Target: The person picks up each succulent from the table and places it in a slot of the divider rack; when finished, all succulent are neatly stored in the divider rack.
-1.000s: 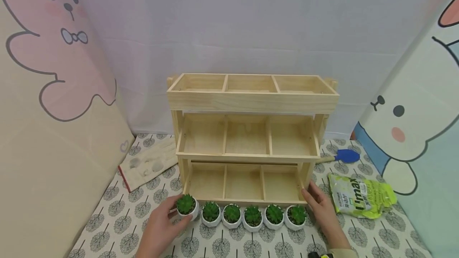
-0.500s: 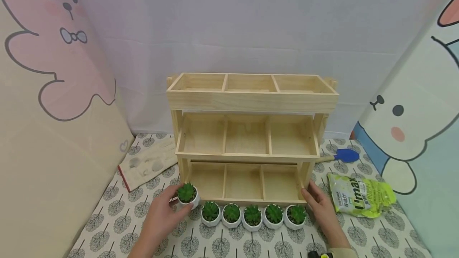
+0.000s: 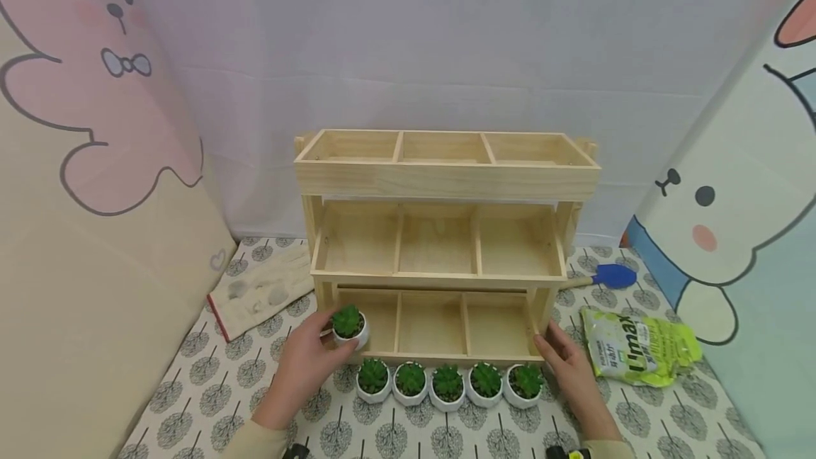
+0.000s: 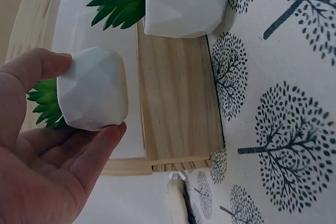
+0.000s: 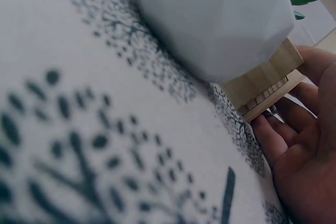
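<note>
My left hand (image 3: 304, 360) pinches a small potted succulent (image 3: 348, 324), a green plant in a white faceted pot. It holds it up at the left compartment of the bottom tier of a three-tier wooden shelf (image 3: 446, 181). Thumb and fingers sit on opposite sides of the white pot (image 4: 93, 90) in the left wrist view. My right hand (image 3: 569, 367) grips the right end of the bottom tier, its thumb at the front corner; some fingertips are hidden. Several matching potted succulents (image 3: 448, 387) stand in a row on the cloth before the shelf.
A pale glove (image 3: 261, 292) lies left of the shelf. To the right are a blue-bladed toy shovel (image 3: 614, 275) and a green-yellow bag (image 3: 637, 347). A tree-print cloth (image 3: 376, 438) covers the table; fabric screens (image 3: 414, 41) stand behind and at both sides.
My left hand has lifted the succulent from the row's left end, moving it up, forward and slightly right to the bottom tier. My right hand stays at the shelf's end.
</note>
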`<control>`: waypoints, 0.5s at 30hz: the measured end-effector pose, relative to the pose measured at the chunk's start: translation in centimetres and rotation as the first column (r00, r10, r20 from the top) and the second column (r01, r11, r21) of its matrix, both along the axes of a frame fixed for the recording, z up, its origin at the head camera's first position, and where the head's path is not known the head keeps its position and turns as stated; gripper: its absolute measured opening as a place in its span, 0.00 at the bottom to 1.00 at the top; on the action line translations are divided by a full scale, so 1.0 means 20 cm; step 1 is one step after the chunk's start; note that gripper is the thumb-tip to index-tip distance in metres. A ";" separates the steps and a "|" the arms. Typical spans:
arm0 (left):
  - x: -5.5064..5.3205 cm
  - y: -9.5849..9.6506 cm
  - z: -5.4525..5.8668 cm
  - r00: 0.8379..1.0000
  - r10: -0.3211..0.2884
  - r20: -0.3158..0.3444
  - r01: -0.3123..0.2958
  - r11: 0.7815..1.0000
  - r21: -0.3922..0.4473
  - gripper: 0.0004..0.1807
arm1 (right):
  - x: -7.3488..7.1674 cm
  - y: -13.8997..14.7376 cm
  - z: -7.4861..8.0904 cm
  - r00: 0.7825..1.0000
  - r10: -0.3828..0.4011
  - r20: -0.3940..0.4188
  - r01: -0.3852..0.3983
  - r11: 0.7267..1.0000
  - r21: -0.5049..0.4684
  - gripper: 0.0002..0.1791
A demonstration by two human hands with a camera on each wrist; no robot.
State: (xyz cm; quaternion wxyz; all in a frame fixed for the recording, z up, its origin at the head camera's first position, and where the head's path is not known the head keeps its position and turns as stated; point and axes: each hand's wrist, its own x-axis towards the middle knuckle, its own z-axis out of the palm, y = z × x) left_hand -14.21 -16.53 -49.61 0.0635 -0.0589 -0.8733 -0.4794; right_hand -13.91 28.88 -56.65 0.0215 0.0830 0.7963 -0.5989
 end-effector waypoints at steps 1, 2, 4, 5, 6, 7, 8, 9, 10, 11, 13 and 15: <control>-0.01 0.01 0.00 1.000 0.005 0.004 -0.005 1.000 -0.015 0.33 | 0.00 0.00 0.00 1.000 0.001 -0.001 -0.001 1.000 -0.001 0.43; -0.02 0.01 -0.01 1.000 0.005 0.001 -0.005 1.000 -0.030 0.32 | 0.00 0.00 0.00 1.000 0.002 -0.003 -0.002 1.000 0.000 0.43; -0.04 0.03 -0.01 1.000 0.004 -0.011 -0.005 0.998 -0.061 0.30 | 0.00 0.00 0.01 1.000 0.004 -0.007 -0.004 1.000 0.004 0.42; -0.05 0.03 -0.02 1.000 0.001 -0.018 -0.002 0.997 -0.076 0.30 | 0.00 0.00 0.01 1.000 0.004 -0.008 -0.004 1.000 0.007 0.42; -0.06 0.04 -0.02 1.000 -0.003 -0.024 0.001 0.996 -0.092 0.30 | 0.00 0.00 0.01 1.000 0.004 -0.011 -0.004 1.000 0.009 0.42; -0.07 0.05 -0.03 1.000 -0.006 -0.030 0.002 0.994 -0.107 0.30 | 0.01 0.00 0.01 1.000 0.003 -0.013 -0.002 1.000 0.015 0.42; -0.08 0.05 -0.04 0.999 -0.009 -0.034 0.005 0.993 -0.118 0.30 | 0.01 -0.01 0.01 1.000 0.002 -0.014 -0.002 1.000 0.019 0.42; -0.09 0.06 -0.05 0.999 -0.010 -0.036 0.005 0.991 -0.131 0.30 | 0.01 -0.01 0.01 1.000 0.004 -0.015 -0.004 1.000 0.021 0.42; -0.10 0.06 -0.06 0.999 -0.009 -0.038 0.003 0.990 -0.141 0.31 | 0.01 -0.01 0.01 1.000 0.004 -0.017 -0.003 1.000 0.021 0.42; -0.11 0.07 -0.07 0.999 -0.007 -0.040 0.000 0.988 -0.152 0.31 | 0.01 -0.01 0.01 1.000 0.004 -0.017 -0.003 1.000 0.019 0.42; -0.12 0.07 -0.09 0.999 -0.002 -0.040 -0.005 0.986 -0.166 0.32 | 0.01 -0.01 0.01 1.000 0.004 -0.020 -0.004 1.000 0.017 0.41; -0.13 0.08 -0.11 0.999 0.001 -0.036 -0.007 0.985 -0.173 0.31 | 0.01 -0.01 0.01 1.000 0.004 -0.018 -0.004 1.000 0.011 0.41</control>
